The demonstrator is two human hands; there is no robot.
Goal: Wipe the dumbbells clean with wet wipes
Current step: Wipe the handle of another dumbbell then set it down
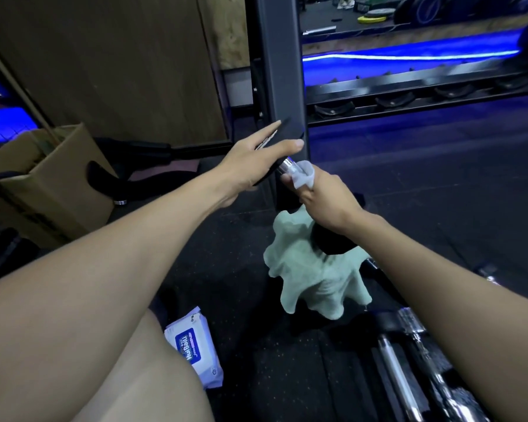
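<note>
I hold a small dumbbell tilted above the floor; its chrome handle (288,165) shows between my hands. My left hand (253,161) holds the upper black head between thumb and straight fingers. My right hand (323,196) grips the handle through a white wet wipe (304,178), which is bunched around my fingers. The lower black head (333,243) sticks out below my right wrist. A pale green cloth (314,275) lies crumpled under that head.
A pack of wet wipes (194,345) lies on the dark floor by my knee. More chrome-handled dumbbells (403,370) lie at lower right. A rack post (282,86) stands just behind my hands, and a cardboard box (46,184) sits at left.
</note>
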